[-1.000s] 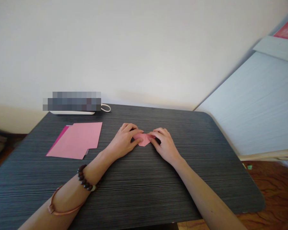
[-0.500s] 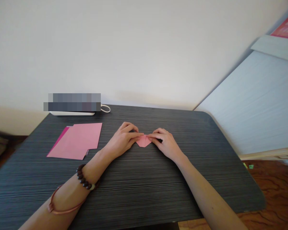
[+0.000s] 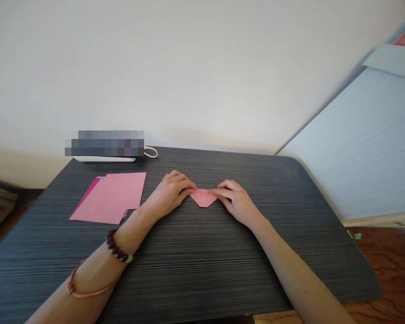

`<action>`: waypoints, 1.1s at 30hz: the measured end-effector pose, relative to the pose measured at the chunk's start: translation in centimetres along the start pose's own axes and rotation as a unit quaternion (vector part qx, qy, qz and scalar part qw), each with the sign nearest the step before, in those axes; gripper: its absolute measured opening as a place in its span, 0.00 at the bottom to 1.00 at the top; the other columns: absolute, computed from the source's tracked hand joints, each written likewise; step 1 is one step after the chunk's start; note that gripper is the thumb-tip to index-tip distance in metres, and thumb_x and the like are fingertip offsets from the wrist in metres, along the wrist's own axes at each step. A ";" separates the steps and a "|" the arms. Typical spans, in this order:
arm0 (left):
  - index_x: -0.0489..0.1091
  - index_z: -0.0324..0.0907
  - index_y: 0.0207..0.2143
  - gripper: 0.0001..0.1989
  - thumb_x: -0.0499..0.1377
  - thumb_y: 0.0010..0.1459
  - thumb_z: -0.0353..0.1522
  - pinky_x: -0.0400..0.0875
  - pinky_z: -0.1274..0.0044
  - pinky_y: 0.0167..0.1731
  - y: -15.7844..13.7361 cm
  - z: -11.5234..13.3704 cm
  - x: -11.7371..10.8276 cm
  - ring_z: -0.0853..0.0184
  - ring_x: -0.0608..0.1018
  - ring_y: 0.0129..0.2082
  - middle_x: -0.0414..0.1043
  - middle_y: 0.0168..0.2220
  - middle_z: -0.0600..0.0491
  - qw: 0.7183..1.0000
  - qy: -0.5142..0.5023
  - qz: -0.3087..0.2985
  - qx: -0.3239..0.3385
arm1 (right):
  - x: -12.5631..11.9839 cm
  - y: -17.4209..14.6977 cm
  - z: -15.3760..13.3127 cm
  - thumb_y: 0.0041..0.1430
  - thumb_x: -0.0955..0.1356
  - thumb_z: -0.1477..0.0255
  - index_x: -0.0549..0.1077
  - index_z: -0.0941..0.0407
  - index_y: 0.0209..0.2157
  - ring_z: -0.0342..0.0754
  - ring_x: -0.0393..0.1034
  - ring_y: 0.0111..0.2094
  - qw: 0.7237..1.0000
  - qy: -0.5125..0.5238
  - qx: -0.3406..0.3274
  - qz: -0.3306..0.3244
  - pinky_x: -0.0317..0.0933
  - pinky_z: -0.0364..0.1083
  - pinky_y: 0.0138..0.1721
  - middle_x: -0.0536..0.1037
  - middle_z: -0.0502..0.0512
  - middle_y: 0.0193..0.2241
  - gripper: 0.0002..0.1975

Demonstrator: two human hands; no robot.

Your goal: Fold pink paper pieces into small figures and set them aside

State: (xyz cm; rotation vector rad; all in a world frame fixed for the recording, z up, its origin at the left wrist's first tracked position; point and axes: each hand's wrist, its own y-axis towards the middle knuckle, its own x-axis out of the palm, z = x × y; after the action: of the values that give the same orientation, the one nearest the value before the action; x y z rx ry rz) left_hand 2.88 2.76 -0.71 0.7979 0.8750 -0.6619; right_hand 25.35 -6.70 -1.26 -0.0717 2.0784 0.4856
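Folded pink paper (image 3: pixel 203 199) located between the hands, on the counter (image 3: pixel 202 265); left hand (image 3: pixel 170 191) pinches its left corner, right hand (image 3: pixel 235 202) its right corner, thumb and fingers closed on each; opposed grips presumably keep the piece level and stop it sliding, leaving the creased middle exposed; larger pink sheet (image 3: pixel 111 198) lies flat to the left of the left hand, a position likely keeping it out of the hands' way.

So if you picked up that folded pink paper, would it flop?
Probably not much: the folded pink paper looks creased into layers, so it's likely stiffish. Small and thin, it should be light. Its flat shape probably won't roll.
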 end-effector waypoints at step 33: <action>0.67 0.39 0.47 0.14 0.50 0.60 0.26 0.62 0.68 0.42 -2.2 4.9 -0.5 0.59 0.69 0.43 0.70 0.41 0.49 0.965 0.256 -0.059 0.023 | 1.0 -2.0 -5.6 0.62 0.60 0.75 0.69 0.55 0.48 0.53 0.59 0.46 0.949 -0.310 0.064 0.006 0.48 0.52 0.46 0.74 0.56 0.43 0.14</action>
State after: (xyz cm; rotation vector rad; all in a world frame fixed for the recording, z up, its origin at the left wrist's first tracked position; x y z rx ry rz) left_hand 2.92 -2.38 0.93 0.9853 1.3894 -0.5896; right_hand 20.77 -10.48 -0.14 0.1553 1.4850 0.3231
